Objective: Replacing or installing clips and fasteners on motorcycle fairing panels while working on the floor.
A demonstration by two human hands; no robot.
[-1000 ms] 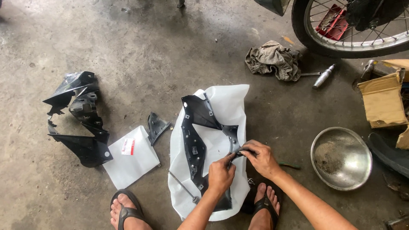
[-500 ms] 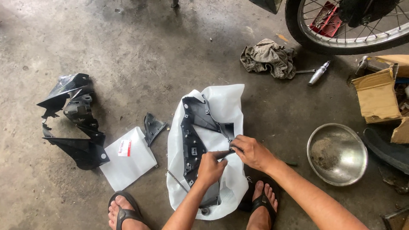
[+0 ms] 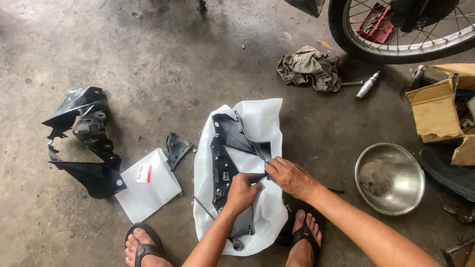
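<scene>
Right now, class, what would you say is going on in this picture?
A person crouches on a concrete floor in sandals, working with both bare hands on a black plastic panel that lies on a white foam bag. The left hand presses on the panel's middle; the right hand meets it there, both on a small dark piece whose kind cannot be told. More black panel pieces lie to the left; a metal bowl, a rag and a spoked wheel lie to the right.

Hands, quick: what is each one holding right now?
Left hand: closed on the dark plastic panel.
Right hand: fingers pinching the same panel's edge; any small tool cannot be told.
</scene>
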